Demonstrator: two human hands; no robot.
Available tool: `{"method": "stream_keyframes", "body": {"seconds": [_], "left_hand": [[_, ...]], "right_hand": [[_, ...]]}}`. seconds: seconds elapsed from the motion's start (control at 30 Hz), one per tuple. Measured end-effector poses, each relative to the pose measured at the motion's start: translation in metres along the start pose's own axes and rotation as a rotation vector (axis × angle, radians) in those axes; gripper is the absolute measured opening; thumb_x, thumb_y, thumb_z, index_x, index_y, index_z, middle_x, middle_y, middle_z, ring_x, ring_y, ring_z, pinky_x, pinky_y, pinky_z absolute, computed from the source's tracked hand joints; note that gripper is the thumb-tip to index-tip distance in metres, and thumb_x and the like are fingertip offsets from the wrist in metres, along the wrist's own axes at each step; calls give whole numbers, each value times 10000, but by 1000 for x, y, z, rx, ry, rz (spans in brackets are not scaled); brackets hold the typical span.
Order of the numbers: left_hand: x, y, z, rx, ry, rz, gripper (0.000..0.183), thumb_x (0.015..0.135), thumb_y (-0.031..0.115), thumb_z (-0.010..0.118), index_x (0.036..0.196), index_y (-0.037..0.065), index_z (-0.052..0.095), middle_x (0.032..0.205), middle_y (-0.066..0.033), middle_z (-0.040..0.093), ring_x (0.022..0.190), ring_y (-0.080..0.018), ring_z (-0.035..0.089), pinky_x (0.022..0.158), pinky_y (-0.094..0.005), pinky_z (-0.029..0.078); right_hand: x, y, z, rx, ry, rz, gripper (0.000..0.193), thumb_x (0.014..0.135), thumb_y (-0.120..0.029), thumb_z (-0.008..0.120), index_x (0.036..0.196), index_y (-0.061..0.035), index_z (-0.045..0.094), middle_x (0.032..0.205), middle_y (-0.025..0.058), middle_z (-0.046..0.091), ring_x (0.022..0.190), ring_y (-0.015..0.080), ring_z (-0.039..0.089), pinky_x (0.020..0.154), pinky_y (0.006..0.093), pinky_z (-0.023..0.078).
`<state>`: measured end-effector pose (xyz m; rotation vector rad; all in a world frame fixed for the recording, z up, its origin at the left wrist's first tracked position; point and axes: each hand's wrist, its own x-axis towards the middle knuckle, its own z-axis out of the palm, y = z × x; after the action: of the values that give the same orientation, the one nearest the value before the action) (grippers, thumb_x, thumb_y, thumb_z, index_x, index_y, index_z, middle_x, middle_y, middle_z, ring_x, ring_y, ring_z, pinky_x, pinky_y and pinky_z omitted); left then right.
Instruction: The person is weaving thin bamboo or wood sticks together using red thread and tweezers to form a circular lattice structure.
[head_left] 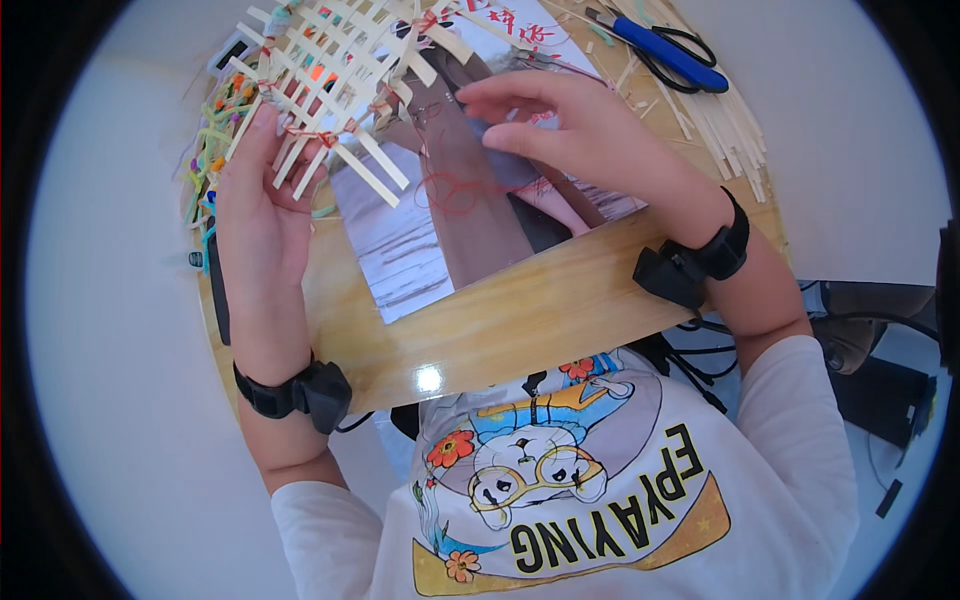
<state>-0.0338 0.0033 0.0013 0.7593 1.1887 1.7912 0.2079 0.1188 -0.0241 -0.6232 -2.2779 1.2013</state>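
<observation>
My left hand (pixel 265 180) is closed on the lower left edge of a woven lattice (pixel 335 65) of pale flat strips, the thumb in front and the other fingers partly behind it. Red thread ties several crossings near the lattice's rim, and strip ends stick out past the weave. A loose red thread (pixel 450 195) curls over a glossy printed sheet (pixel 400 280) below the lattice. To the right of the weave, my right hand (pixel 555 115) hovers over the sheet with thumb and forefinger apart. No object shows between them, though a thin thread there could be too fine to see.
Blue-handled scissors (pixel 670 55) lie at the far right beside a bundle of loose pale strips (pixel 735 135). Colourful fuzzy strands and beads (pixel 215 150) crowd the left edge of the wooden table (pixel 540 290). Each forearm wears a black strapped device (pixel 320 395), with cables near the lap.
</observation>
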Motion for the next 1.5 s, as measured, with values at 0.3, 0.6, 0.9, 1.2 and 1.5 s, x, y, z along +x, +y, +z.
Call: {"method": "stream_keyframes", "body": {"seconds": [0.3,0.6,0.9,1.2,1.5], "left_hand": [[7,5,-14,0,94,-25,262,912,219,602,1071,10,609,939,-62,678,786,-106,660,684,-230,548],[36,-5,-39,56,31,-111,242,905,216,622,1078,47,625,959,-48,671,825,-93,649,649,-200,543],[47,-1,-67,-83,37,-74,263,895,185,634,1076,-1,594,966,-96,664,776,-123,658,646,-196,556],[37,2,-43,-151,-53,-133,309,912,182,601,1117,-45,555,1065,-153,656,897,-193,675,767,-294,571],[32,7,-45,-165,-105,-134,318,919,197,597,1131,-36,555,1063,-149,657,885,-185,677,740,-286,576]], "right_hand": [[-3,-52,-9,554,-231,157,243,914,-202,596,1054,-8,642,729,-11,569,640,53,496,606,203,421],[-52,-66,-88,409,22,-81,218,957,-189,516,980,-6,631,607,-24,472,533,86,426,531,238,359],[-60,-56,-59,-161,-437,-96,228,909,-240,580,955,-43,684,903,100,682,836,275,643,751,348,503],[-26,27,10,-757,-337,-497,482,942,-278,511,1353,-36,439,1469,142,356,1362,297,327,1111,445,274],[-20,59,-25,-841,-404,-293,621,965,-440,413,1444,-58,308,1512,118,283,1418,288,203,1155,464,151]]}}
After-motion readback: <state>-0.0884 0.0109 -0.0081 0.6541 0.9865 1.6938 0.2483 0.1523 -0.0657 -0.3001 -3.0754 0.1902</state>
